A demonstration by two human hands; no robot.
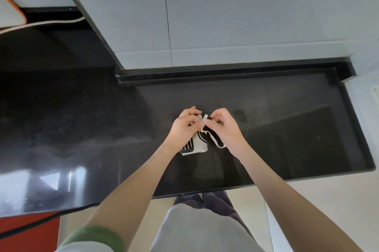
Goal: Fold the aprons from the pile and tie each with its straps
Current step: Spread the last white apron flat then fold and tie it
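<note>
Left hand (184,126), right hand (223,126) at strap (205,117), perhaps knotted, over apron (200,145) on counter (287,128).

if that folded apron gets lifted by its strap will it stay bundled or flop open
Probably floppy: the apron is thin cloth folded flat on the counter. Likely light: the left hand and right hand just pinch its strap. It may sag open, since a strap loop lies slack beside it.

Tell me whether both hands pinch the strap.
Yes, left hand and right hand both pinch the cream fabric strap over the folded black-and-cream apron.
</note>
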